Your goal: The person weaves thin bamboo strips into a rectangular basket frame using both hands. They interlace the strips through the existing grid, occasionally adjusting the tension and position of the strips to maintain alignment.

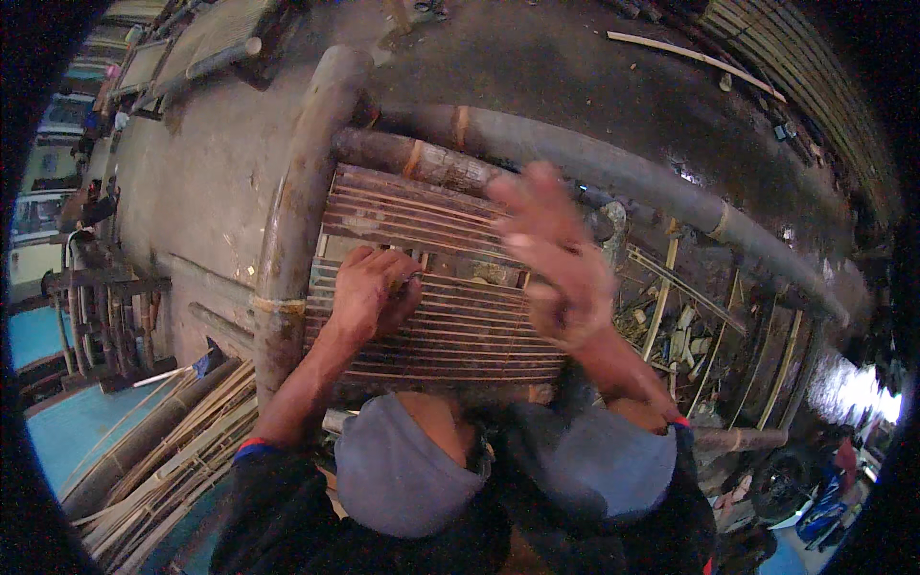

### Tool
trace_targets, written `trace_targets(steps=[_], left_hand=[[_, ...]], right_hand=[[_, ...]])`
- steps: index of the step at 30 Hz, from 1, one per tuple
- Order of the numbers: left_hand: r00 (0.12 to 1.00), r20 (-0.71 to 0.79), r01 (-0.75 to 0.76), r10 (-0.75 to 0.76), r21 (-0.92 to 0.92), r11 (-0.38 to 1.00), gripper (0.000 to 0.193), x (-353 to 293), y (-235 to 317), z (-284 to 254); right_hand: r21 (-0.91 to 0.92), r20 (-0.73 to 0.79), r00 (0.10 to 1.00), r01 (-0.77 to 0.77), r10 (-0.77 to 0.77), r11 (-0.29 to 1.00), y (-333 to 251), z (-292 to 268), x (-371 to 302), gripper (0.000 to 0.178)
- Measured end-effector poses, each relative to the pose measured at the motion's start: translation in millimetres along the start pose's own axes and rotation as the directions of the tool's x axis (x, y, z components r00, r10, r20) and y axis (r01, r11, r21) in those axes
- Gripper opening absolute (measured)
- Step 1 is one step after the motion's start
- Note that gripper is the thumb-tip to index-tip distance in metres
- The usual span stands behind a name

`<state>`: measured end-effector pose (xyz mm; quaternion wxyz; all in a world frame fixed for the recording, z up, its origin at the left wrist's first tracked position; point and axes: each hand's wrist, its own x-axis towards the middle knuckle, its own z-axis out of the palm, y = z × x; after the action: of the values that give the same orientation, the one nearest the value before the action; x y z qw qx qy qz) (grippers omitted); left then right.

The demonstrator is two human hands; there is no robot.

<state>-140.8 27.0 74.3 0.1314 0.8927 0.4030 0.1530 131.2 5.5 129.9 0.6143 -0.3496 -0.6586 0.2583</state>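
In front of me lies a bamboo frame with a row of thin bamboo slats (450,326) set side by side across it, with a gap between two groups of slats. My left hand (369,292) rests over the left part of the slats, beside that gap. Its fingers are curled inward, and whatever lies under them is hidden. Raised above the right end of the slats is my right hand (561,254), smeared by motion. Its fingers look apart and stretched out, and I see nothing held in them.
A thick bamboo pole (292,230) runs along the frame's left side. Beyond the slats another long pole (594,153) stretches rightward. Cut bamboo strips (182,450) lie in a bundle at lower left. Bamboo scraps (680,340) litter the ground right of the frame.
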Motion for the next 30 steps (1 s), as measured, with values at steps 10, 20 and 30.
trace_targets(steps=[10,20,30], left_hand=[[0.875,0.389,0.149,-0.29,0.353,0.924,0.043,24,19,-4],[0.973,0.221,0.011,-0.07,0.258,0.966,0.036,10,11,1],[0.976,0.141,-0.111,0.165,-0.327,0.939,0.023,14,18,21]], right_hand=[[0.518,0.123,0.819,-0.535,0.561,0.667,-35,-33,-11,0.05],[0.232,0.312,0.566,-0.824,0.763,0.517,-79,-78,-5,0.048],[0.07,0.349,0.655,-0.732,0.671,0.678,-82,-79,4,0.043]])
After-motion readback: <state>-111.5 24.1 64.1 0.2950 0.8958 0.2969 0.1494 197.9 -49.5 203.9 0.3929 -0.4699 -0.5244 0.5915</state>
